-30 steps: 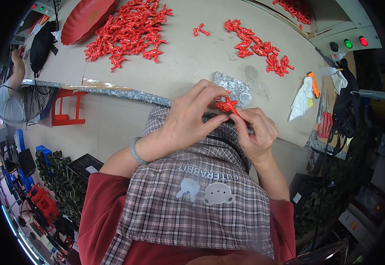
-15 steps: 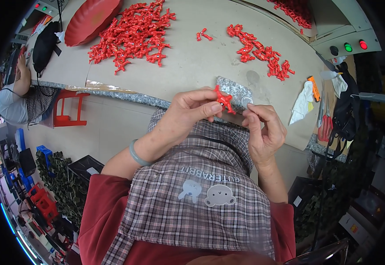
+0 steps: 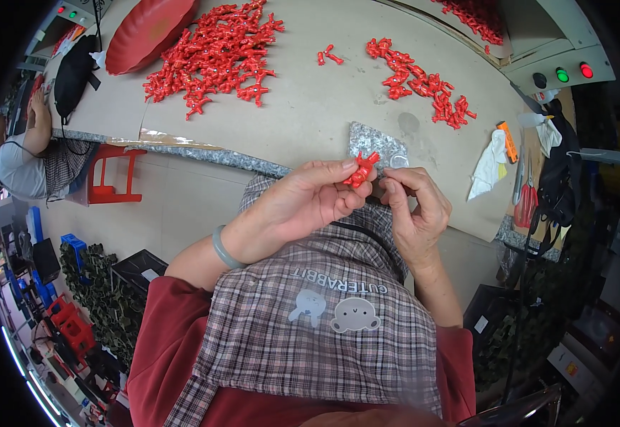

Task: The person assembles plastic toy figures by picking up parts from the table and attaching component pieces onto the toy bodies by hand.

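Observation:
A small glossy red figurine [image 3: 362, 171] with stubby limbs is pinched between the thumb and fingers of my left hand [image 3: 308, 193], over the table's near edge. Just right of it, my right hand [image 3: 419, 208] has its thumb and forefinger pressed together. Whatever those fingertips hold, if anything, is too small to make out. Beyond both hands lies a speckled grey stone-like patch [image 3: 367, 139], and on its right side is a small pale, round, clear-looking item [image 3: 397, 161]. My right fingertips are close to that item.
A large heap of red figurines [image 3: 214, 53] lies at the far left beside a red scalloped tray [image 3: 142, 39]. A smaller row [image 3: 424, 85] spreads right of centre. Farther right are a white cloth [image 3: 488, 164], an orange tool [image 3: 509, 146] and red-handled scissors [image 3: 527, 203]. Another person sits at left.
My left hand has turned over, tilting the figurine and lowering it slightly, with the palm now more visible. My right hand has shifted slightly left toward the figurine, away from the round item.

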A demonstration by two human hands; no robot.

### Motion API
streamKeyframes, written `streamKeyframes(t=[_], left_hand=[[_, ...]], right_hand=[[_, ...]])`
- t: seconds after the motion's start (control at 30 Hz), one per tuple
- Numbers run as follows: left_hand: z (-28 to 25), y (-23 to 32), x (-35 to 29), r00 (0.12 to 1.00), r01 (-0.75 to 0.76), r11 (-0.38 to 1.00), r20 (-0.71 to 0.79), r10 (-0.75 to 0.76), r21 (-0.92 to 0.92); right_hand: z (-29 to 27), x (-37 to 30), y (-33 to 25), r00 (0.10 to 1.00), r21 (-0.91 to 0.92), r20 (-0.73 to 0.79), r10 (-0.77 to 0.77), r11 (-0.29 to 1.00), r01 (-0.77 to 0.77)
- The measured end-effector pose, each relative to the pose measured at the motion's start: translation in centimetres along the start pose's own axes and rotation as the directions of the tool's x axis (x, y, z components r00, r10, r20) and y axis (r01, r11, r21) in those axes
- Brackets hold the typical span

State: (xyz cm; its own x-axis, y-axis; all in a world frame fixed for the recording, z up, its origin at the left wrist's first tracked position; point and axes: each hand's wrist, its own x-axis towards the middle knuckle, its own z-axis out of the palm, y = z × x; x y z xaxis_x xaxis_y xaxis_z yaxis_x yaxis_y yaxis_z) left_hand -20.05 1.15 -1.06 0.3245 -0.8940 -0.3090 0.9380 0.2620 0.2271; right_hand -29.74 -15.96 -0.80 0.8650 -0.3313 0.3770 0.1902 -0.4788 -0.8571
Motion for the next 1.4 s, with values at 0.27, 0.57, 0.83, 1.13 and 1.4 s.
streamKeyframes(t=[0.27,0.57,0.83,1.13,1.4], left_hand=[[0.3,-0.3,0.3,0.984,-0.179,0.926,0.035,0.177,0.332],[-0.5,-1.4,0.7,0.874,-0.451,0.693,0.118,0.472,0.563],[-1.1,-1.3,0.6,0.825,-0.495,0.476,0.222,0.519,0.727],[-1.0,-1.6,1.1,0.877,-0.396,0.649,0.057,0.478,0.65],[-2.1,0.4,1.6,0.809,-0.391,0.554,-0.012,0.587,0.736]], right_hand=[[-0.2,0.2,-0.7,0.998,-0.016,-0.003,-0.07,0.997,0.07],[0.7,-0.2,-1.0,0.983,-0.146,-0.026,-0.182,0.973,0.176],[1.0,-0.8,-0.4,0.976,-0.164,-0.032,-0.216,0.964,0.208],[0.8,-0.2,-0.1,0.996,-0.027,-0.008,-0.094,0.995,0.094],[-1.8,0.6,0.3,1.0,-0.131,-0.007,-0.03,0.991,0.029]])
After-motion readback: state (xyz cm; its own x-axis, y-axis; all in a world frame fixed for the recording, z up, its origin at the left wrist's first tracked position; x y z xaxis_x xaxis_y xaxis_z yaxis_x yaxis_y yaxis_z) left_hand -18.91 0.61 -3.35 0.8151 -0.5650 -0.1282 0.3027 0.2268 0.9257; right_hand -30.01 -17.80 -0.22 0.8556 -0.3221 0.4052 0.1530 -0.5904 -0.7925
